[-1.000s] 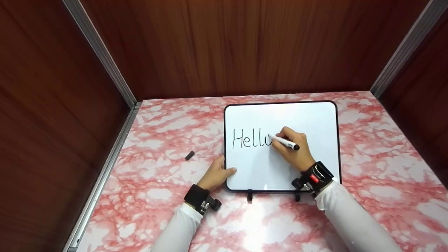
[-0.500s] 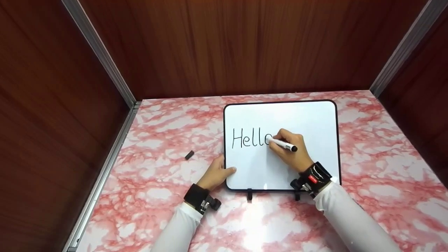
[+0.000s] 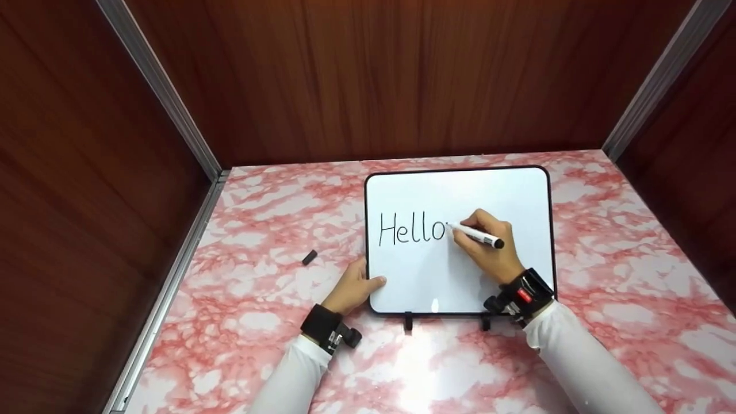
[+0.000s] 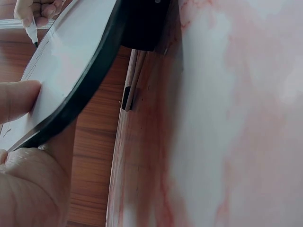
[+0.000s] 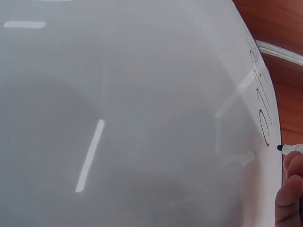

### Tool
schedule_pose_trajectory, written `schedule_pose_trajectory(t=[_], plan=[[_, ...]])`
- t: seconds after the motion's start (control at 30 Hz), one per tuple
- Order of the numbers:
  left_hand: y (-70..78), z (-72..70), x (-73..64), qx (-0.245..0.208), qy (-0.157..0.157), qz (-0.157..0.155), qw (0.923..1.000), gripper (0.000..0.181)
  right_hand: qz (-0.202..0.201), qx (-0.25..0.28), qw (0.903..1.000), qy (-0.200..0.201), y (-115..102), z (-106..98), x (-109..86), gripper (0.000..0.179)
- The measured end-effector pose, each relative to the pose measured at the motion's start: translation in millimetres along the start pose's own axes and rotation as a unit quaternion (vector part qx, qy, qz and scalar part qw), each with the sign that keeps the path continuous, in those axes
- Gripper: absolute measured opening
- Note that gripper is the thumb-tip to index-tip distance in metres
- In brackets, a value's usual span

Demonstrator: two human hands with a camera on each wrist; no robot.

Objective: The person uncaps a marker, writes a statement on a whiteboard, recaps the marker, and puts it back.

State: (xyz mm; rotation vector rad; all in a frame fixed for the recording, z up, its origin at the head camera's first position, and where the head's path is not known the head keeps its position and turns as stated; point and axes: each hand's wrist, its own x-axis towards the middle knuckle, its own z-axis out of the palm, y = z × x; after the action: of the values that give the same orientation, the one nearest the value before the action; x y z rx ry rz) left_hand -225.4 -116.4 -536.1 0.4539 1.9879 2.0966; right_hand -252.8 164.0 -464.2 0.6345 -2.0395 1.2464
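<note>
A whiteboard (image 3: 414, 270) with a dark rim leans on a stand and bears the handwritten word "Hello" (image 3: 411, 228). My right hand (image 3: 490, 244) pinches a white marker (image 3: 477, 234) with a black end. The marker's dark tip (image 5: 280, 148) is just right of the letter "o"; whether it touches the board I cannot tell. At the board's lower left edge, my left hand (image 3: 352, 287) grips the rim, thumb on the front and the other fingers behind, as the left wrist view shows. A black marker cap (image 3: 310, 257) lies on the table left of the board.
The table (image 3: 259, 322) has a red and white marbled top. Two black stand feet (image 3: 408, 322) stick out below the board. Brown wood-grain panels (image 3: 368, 75) with metal corner strips (image 3: 158, 86) enclose the back and sides.
The "o" has gone from an open curve to a closed loop. My right hand has moved the marker slightly right, off the letter. My left hand stays on the rim.
</note>
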Motion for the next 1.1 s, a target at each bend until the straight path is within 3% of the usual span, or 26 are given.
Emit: schedule_pose_trajectory(t=[0.07, 0.27, 0.47, 0.8, 1.1], plan=[[3.6, 0.8, -1.8, -0.001, -0.001, 0.000, 1.0000, 0.046, -0.004, -0.003, 1.0000, 0.006, -7.5, -4.9, 1.8, 0.020], [27.5, 6.9, -10.9, 0.001, 0.001, -0.011, 0.9999, 0.043, -0.005, -0.021, 0.9997, 0.008, -1.2, -15.4, -0.4, 0.020], [28.4, 6.7, -11.8, 0.001, 0.002, -0.013, 0.9999, 0.041, -0.008, -0.031, 0.9994, 0.011, -19.9, -19.8, 3.4, 0.022], [27.6, 7.2, -11.7, 0.001, 0.008, -0.016, 0.9998, 0.041, 0.000, -0.035, 0.9994, -0.005, 8.9, -15.3, -0.4, 0.017], [26.7, 6.3, -12.1, 0.014, 0.005, -0.008, 0.9999, 0.041, -0.004, -0.041, 0.9989, -0.020, 10.3, -16.4, -1.9, 0.013]])
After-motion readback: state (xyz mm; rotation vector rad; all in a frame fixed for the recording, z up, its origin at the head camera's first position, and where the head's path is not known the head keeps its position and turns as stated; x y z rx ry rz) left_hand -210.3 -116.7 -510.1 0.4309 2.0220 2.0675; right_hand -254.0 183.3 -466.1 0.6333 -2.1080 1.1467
